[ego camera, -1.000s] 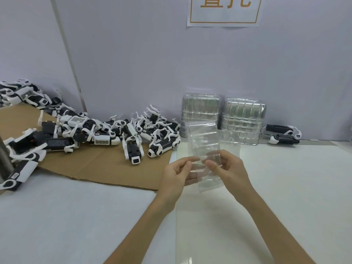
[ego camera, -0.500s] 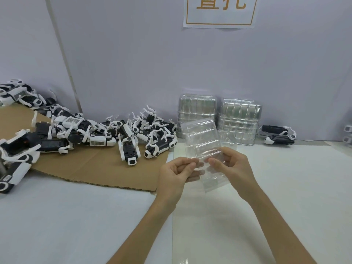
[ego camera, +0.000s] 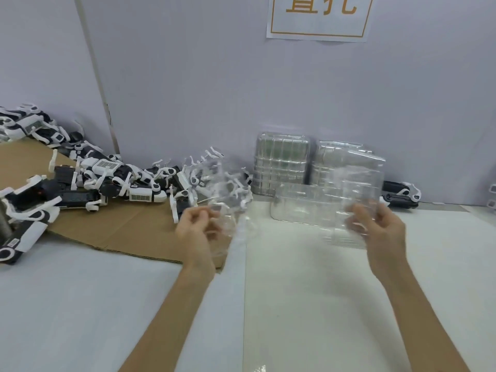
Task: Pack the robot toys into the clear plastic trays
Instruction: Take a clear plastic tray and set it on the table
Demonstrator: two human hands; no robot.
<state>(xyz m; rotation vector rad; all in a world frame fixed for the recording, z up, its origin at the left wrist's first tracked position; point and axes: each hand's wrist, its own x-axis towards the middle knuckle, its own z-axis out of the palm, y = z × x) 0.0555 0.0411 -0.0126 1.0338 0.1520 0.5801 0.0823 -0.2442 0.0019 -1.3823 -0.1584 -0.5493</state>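
Observation:
My left hand [ego camera: 197,229] grips one clear plastic tray [ego camera: 225,200], held up in front of the toy pile and blurred. My right hand [ego camera: 375,229] grips a second clear tray [ego camera: 335,200], lifted above the white table. The two trays are apart, one in each hand. A heap of black-and-white robot toys [ego camera: 112,181] lies on a brown cardboard sheet [ego camera: 112,226] to the left. One more robot toy [ego camera: 401,194] lies by the wall at the right.
Two stacks of clear trays [ego camera: 281,162] [ego camera: 324,159] stand against the grey back wall. More robot toys [ego camera: 29,127] lie at the far left. A white table [ego camera: 308,291] spreads below my hands. A paper sign [ego camera: 319,14] hangs on the wall.
My hands, together on one nested stack of trays before, have pulled apart sideways. The trays have separated, one going left and one going right.

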